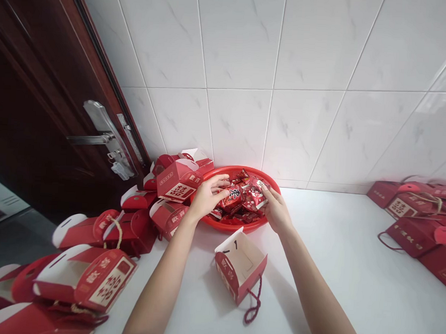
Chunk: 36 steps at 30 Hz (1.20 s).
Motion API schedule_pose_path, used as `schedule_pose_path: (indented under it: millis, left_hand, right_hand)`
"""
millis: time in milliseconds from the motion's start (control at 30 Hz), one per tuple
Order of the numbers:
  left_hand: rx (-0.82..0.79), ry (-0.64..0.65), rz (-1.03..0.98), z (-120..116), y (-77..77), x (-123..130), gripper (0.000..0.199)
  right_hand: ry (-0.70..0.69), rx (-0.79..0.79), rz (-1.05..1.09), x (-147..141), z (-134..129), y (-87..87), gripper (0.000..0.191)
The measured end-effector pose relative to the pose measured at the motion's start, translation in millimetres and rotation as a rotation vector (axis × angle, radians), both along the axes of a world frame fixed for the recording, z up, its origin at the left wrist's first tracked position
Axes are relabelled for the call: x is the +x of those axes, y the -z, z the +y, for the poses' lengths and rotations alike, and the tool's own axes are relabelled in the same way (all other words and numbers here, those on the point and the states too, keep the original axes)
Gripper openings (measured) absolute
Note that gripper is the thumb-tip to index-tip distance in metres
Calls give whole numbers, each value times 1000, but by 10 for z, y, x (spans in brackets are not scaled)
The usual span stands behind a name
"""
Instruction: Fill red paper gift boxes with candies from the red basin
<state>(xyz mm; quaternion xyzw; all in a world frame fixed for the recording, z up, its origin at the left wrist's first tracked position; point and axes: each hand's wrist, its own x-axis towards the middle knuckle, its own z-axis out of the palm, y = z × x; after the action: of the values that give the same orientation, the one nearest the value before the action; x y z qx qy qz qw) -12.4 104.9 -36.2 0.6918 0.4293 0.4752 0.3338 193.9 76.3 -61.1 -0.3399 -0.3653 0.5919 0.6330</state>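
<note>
Both of my hands are over a red plastic basket filled with wrapped sweets. My left hand has its thumb and fingers closed at the left edge of a red candy packet with dark lettering. A pink-and-white candy packet is pinched by my right hand, at the basket's right side. Between my forearms, in front of the basket, stands an open red gift box, its pale inside showing no contents. A dark red cord handle hangs from that box onto the white surface.
Several open red boxes crowd the left side, some stacked beside the basket, such as one red box. Closed red boxes sit at the right. Behind are a tiled wall and a dark wooden door.
</note>
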Motion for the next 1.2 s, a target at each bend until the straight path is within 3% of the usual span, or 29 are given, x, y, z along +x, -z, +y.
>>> schedule_pose_path:
  millis: [200,433,667,800,900,967,1033,1200]
  left_hand:
    - [-19,0,-84,-15,-3,66,43]
    - [-2,-35,-28,-56,1,179,39]
    - [-68,-48,-85,-17,-34,39,38]
    - [-84,-146,295,-9,-54,-110,33]
    - [-155,-131,728,-39,-47,-153,29]
    - [-238,-100,904,-50,-22,-137,24]
    - [-289,-86,970,-45,12,-99,23]
    - [-312,-113,1019,9,73,-12,46]
  right_hand:
    - [-36,4,1,2,-31,-35,41]
    - [-117,52,-70,-78,-97,-62,43]
    - [-6,37,12,-26,-49,-47,40]
    - [22,34,44,8,-15,-32,39]
    - [28,20,28,4,-1,-11,38]
    - [29,12,3,-3,6,5,36]
    - [30,15,-9,-7,11,18,35]
    - [24,22,1,0,11,29,35]
